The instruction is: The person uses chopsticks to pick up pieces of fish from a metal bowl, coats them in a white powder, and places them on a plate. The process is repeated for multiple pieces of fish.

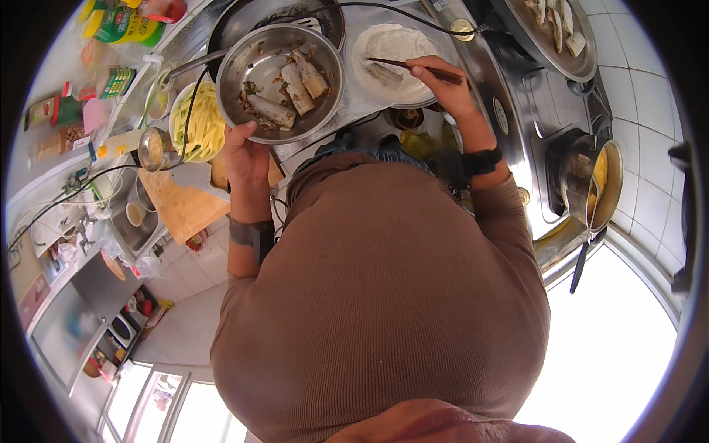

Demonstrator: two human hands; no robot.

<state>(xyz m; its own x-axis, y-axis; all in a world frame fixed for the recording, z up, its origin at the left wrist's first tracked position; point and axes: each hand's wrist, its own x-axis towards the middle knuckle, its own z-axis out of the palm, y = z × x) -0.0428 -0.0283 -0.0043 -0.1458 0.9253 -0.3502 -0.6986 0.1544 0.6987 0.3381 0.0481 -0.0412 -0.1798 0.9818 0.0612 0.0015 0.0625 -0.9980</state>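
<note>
With its thumb over the rim, my left hand point(247, 152) holds a steel bowl point(265, 52) tilted over a dark pan point(221, 23). Inside the bowl lie several fish pieces point(297, 88) with bits of seasoning. My right hand point(446, 88) grips dark chopsticks point(388, 62), their tips over a clear plastic bowl point(357, 91) of white flour point(396, 41). One flour-coated fish piece point(384, 74) lies in the flour, just below the tips. Part of the dark pan is hidden behind the steel bowl.
A bowl of cut yellow strips point(198, 124) and a wooden board point(180, 205) are at the left. A black cable point(382, 5) crosses above the flour bowl. At the right are a metal dish of fish pieces point(590, 61) and a pot point(576, 183) on the stove.
</note>
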